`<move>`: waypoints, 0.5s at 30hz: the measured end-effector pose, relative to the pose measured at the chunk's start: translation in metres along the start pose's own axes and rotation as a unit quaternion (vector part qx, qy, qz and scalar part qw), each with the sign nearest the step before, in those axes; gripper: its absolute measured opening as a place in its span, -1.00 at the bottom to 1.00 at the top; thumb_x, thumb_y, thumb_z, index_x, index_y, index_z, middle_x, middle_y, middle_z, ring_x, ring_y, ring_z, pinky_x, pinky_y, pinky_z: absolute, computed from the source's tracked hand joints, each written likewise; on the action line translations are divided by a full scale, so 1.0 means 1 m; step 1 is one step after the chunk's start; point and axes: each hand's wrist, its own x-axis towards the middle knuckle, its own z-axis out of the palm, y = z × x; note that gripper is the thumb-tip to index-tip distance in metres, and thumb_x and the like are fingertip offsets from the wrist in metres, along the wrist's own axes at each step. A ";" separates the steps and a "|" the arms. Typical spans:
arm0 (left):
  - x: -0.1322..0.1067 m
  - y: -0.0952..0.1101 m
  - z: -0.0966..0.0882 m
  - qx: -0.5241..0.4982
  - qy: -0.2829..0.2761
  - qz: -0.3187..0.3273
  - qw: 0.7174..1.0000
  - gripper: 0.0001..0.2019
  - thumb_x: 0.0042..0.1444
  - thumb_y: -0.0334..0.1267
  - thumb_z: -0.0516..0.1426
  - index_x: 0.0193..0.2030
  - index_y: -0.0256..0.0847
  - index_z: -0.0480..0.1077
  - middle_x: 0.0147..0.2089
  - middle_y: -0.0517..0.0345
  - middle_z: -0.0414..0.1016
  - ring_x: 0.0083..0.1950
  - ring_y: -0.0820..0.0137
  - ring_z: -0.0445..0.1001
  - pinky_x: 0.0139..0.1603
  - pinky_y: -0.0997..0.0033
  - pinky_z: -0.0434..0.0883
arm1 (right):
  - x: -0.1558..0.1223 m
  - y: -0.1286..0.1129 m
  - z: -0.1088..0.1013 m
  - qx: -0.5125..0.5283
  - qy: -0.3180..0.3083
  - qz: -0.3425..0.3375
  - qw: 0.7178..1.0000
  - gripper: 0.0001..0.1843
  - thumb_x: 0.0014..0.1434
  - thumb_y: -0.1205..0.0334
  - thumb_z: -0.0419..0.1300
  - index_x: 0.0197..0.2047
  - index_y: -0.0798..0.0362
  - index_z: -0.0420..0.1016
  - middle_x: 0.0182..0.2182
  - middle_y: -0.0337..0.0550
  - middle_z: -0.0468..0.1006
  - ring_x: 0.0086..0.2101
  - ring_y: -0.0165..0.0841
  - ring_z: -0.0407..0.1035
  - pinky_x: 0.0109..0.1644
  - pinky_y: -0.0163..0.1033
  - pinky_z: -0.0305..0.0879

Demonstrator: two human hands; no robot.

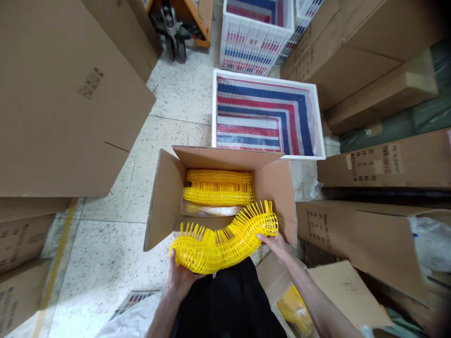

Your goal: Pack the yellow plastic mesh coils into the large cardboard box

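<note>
A curved stack of nested yellow plastic baskets with long looped handles hangs between my two hands, above the near edge of an open cardboard box. My left hand grips the stack's left end from below. Around its right end my right hand is closed, thumb on top. Inside the box lie more yellow basket stacks, side by side near the far wall. Clear plastic wrapping shows along the nearer one. The held stack hides part of the box's near side.
Beyond the box stands a white crate lined with striped sheeting; another striped-lined crate is behind it. Large cartons rise at left and right. At lower right, an open carton holds yellow items. A pallet jack stands at the back.
</note>
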 end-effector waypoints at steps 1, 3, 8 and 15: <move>0.002 0.000 -0.001 -0.007 -0.003 -0.001 1.000 -0.13 0.24 0.28 0.16 0.60 0.19 -0.06 0.63 -0.14 0.15 0.63 -0.35 -0.03 0.41 -0.76 0.05 | 0.000 -0.002 0.002 -0.002 -0.005 -0.004 1.000 -0.21 -0.24 0.04 0.66 0.08 -0.01 0.58 0.01 -0.01 0.76 0.00 0.04 0.66 0.05 0.13 0.66; 0.003 0.001 -0.002 -0.011 -0.002 0.002 1.000 -0.13 0.24 0.29 0.15 0.60 0.19 -0.05 0.62 -0.14 0.18 0.63 -0.35 -0.02 0.43 -0.75 0.05 | 0.001 -0.007 0.006 -0.003 -0.016 -0.010 1.000 -0.21 -0.22 0.03 0.66 0.09 0.01 0.58 0.02 0.01 0.75 0.00 0.04 0.66 0.04 0.11 0.66; -0.001 0.008 0.007 0.016 -0.006 0.012 1.000 -0.13 0.25 0.28 0.16 0.60 0.08 0.01 0.54 -0.21 0.32 0.60 -0.37 0.07 0.42 -0.73 0.11 | -0.001 -0.025 0.012 -0.016 -0.009 -0.014 1.000 -0.17 -0.26 -0.01 0.67 0.09 0.02 0.59 0.03 0.05 0.75 0.00 0.06 0.65 0.04 0.11 0.66; -0.008 0.029 0.057 0.077 -0.008 0.031 0.997 -0.20 0.28 0.22 0.16 0.57 0.01 0.09 0.42 -0.19 0.49 0.56 -0.33 0.19 0.39 -0.64 0.26 | -0.003 -0.047 0.019 0.011 -0.007 -0.011 1.000 -0.22 -0.27 0.02 0.67 0.04 0.03 0.61 -0.01 0.04 0.76 0.01 0.06 0.65 0.06 0.10 0.65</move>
